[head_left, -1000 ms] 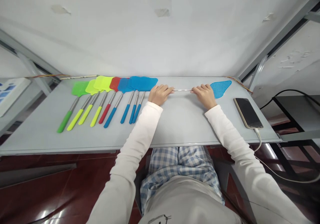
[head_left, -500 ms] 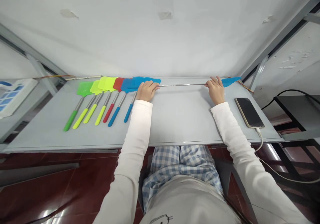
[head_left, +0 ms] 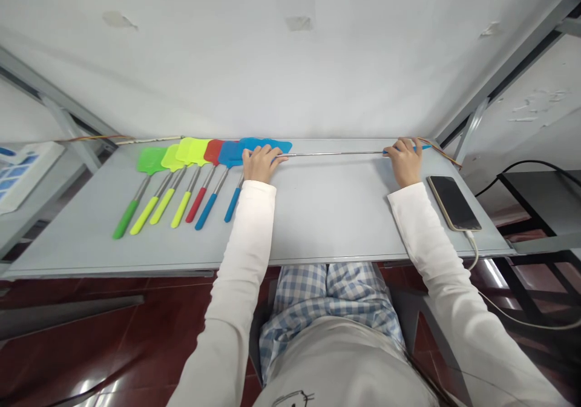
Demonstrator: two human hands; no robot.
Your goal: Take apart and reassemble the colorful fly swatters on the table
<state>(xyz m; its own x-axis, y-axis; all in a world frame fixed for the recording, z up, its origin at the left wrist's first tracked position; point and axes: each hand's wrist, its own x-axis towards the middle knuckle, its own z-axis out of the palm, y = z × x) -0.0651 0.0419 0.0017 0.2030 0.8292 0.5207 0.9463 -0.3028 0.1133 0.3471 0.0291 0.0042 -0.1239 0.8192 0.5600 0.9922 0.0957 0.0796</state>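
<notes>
A blue telescopic fly swatter, its thin metal rod (head_left: 336,153) drawn out long, lies crosswise between my hands near the back of the table. My left hand (head_left: 261,163) is closed around its left end, where the palm hides the grip. At the other end my right hand (head_left: 405,160) grips the blue head, which shows only as a narrow edge beside the fingers. Just behind my left hand lie blue swatter heads (head_left: 254,145). Further left rest a red swatter (head_left: 196,204), several yellow swatters (head_left: 145,215) and a green swatter (head_left: 126,219), their handles pointing toward me.
A phone (head_left: 452,203) with a white cable lies on the table's right side. Behind the grey table (head_left: 327,225) stands a white wall (head_left: 345,62). Metal frame posts rise at both sides. A white-and-blue object (head_left: 27,174) sits at far left.
My right hand has shifted right along the swatter, and its blue head has turned from broad to nearly edge-on. The left hand has moved slightly left, still holding its end.
</notes>
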